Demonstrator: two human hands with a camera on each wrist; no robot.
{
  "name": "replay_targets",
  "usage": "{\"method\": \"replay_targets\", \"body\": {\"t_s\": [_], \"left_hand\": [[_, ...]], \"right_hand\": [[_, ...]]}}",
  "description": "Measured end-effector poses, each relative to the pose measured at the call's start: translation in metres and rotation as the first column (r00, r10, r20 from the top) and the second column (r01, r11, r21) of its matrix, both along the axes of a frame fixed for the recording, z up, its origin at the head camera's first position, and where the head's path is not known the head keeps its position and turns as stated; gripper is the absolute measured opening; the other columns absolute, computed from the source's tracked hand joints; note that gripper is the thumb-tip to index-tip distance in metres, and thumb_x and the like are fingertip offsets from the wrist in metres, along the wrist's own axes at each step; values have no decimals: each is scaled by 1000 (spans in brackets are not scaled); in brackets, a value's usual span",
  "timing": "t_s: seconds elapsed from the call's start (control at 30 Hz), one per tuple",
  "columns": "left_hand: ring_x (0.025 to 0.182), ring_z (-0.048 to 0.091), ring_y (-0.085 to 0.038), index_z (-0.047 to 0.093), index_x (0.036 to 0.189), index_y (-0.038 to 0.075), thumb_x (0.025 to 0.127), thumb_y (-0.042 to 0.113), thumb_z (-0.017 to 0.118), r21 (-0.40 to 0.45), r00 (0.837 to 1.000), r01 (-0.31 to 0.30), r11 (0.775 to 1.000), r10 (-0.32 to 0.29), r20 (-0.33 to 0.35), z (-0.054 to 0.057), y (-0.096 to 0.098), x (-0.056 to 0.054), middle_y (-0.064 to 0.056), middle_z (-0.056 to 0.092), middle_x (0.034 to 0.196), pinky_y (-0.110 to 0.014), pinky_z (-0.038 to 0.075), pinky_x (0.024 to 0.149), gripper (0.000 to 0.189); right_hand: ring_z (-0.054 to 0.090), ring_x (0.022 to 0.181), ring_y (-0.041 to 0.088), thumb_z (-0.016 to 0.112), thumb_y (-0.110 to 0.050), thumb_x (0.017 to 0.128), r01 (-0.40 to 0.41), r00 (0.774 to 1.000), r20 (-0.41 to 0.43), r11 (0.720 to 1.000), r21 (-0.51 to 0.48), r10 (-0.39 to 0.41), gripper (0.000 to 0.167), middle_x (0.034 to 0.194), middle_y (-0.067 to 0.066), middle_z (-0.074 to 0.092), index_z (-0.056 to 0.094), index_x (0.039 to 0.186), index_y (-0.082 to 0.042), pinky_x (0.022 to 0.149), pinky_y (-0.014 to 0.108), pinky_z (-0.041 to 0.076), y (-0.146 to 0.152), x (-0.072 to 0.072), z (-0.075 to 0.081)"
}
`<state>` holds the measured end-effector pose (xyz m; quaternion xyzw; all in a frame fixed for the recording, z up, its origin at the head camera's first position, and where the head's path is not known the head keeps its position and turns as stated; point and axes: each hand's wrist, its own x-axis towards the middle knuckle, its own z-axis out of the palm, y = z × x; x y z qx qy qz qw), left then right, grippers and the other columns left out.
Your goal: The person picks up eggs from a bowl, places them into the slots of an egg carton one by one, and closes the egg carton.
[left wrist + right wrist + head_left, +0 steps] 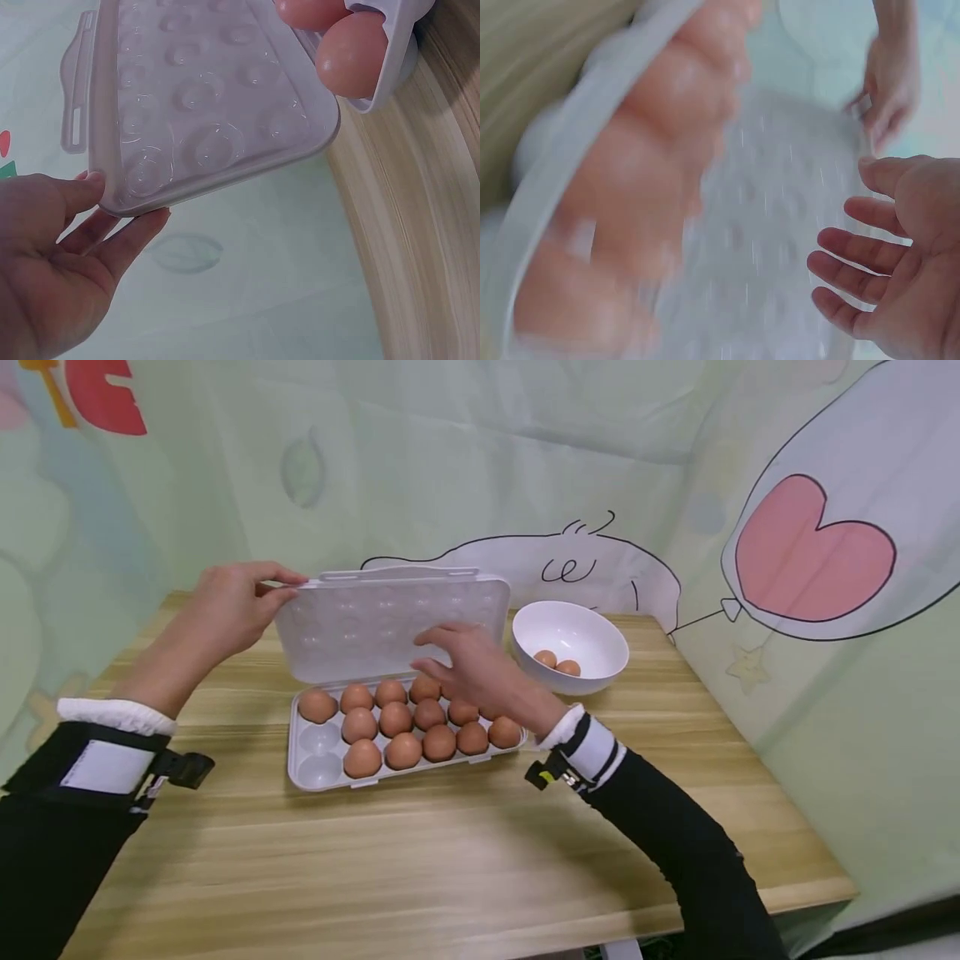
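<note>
A white plastic egg carton (309,777) lies on the table with its lid (390,618) raised at the back. Brown eggs (403,750) fill most of its cups; two cups at the left front hold none. My left hand (236,606) pinches the lid's upper left corner between thumb and fingers, as the left wrist view also shows at the lid (202,97). Over the back right eggs hovers my right hand (480,668), its fingers loosely spread and nothing in them. In the right wrist view that hand (907,255) appears beside the lid, palm showing.
A white bowl (600,647) with two brown eggs (557,662) stands behind the carton's right end. The wooden table (420,860) ends at a front edge and a right edge. A printed curtain (450,460) hangs close behind it.
</note>
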<state>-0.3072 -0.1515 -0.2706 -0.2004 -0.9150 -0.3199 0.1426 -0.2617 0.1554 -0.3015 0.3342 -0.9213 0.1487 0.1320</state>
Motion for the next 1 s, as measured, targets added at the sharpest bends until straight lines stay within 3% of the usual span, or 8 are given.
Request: {"method": "replay_targets", "body": {"t_s": [0.27,0.4,0.57,0.77,1.0], "left_hand": [[72,57,-7,73,121,-1,103,11,64,6,999,15,1000,-15,-29,-1,-8,-3,-30,69,116,-20,40,53,24],[70,54,-1,73,121,0,103,12,64,11,999,17,1000,-16,-35,-4,-11,-2,-29,70,114,-19,39,54,24],[66,46,13,73,121,-1,102,11,64,21,999,16,1000,-15,-43,-6,-15,-1,-31,70,113,-16,38,54,24],[66,45,12,73,121,-2,103,12,63,-1,999,-4,1000,4,-43,-5,-17,1,-32,69,113,-17,37,54,25],[71,50,3,72,122,-3,103,12,63,-7,1000,-14,1000,13,-27,-3,-18,2,-33,67,116,-18,38,53,26]], "right_hand": [[56,130,29,68,-24,103,158,987,40,987,-37,-156,40,135,13,66,66,135,-2,113,42,40,90,-1,17],[55,133,33,68,-23,103,192,981,39,981,-36,-190,43,139,16,63,63,138,0,113,46,40,114,-4,19],[50,138,34,67,-24,103,233,967,107,972,8,-233,48,146,17,58,58,144,-1,115,47,38,130,-11,15],[40,146,36,66,-24,104,250,947,183,964,93,-264,55,152,21,50,51,149,2,120,47,30,151,-22,2],[36,148,36,64,-25,105,314,907,255,941,126,-336,56,156,21,46,48,152,1,121,48,28,171,-33,-8]]}}
